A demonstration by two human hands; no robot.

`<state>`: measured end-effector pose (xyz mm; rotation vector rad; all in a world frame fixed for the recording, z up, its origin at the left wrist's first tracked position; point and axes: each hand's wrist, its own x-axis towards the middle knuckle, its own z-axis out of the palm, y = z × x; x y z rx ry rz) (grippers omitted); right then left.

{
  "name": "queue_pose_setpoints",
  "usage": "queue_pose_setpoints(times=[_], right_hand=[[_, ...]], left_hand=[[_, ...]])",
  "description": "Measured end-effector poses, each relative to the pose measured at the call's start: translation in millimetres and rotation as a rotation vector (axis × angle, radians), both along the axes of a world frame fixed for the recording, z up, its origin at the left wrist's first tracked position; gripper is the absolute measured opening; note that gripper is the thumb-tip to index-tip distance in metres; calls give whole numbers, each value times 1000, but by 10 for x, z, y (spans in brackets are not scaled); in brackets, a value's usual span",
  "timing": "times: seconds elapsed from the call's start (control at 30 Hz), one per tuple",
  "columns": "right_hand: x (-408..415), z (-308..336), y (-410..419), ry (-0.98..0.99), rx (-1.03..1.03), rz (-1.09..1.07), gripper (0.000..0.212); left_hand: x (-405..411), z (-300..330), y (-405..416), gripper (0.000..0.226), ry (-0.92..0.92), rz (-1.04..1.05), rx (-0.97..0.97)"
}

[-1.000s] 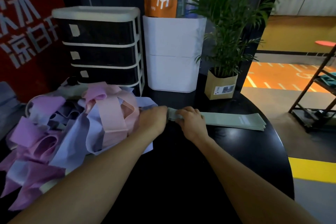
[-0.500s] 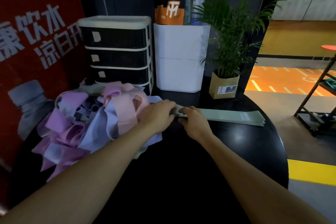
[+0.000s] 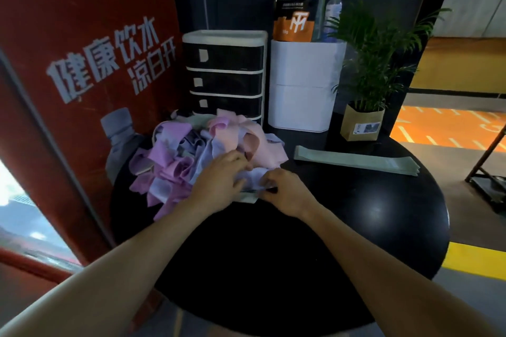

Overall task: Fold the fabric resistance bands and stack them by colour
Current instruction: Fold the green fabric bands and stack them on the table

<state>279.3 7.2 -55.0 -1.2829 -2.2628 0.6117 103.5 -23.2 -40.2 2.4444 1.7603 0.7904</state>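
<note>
Both hands at the near edge of the tangled pile of pink, purple and pale-blue bands (image 3: pixel 202 150), on the left of the round black table (image 3: pixel 356 227). Left hand (image 3: pixel 219 176) curled over pale-blue fabric; right hand (image 3: pixel 284 190) pinching a grey-green band end (image 3: pixel 247 195) poking out underneath, though the exact hold is partly hidden. Best to press the pile down with the left and draw that one band out slowly, low and flat. Then over to the green stack (image 3: pixel 356 160), well apart on the right, edges squared.
</note>
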Motion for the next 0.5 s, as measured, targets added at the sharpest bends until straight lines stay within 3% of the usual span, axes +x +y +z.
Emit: queue_pose_setpoints(times=[0.1,0.17,0.33,0.5], right_hand=[[-168,-61,-103,-94,-35,21,35],[-225,-93,-148,-147,5,-11,25],[-238,97,-61,-3,155,-34,13],[-246,141,16,-135,-10,80,18]], left_hand=[[-113,-13,-96,29,-4,11,10],[-151,-6,-130,34,1,17,23],[-193,91,-99,35,20,32,43],[-233,106,6,40,93,74,15]])
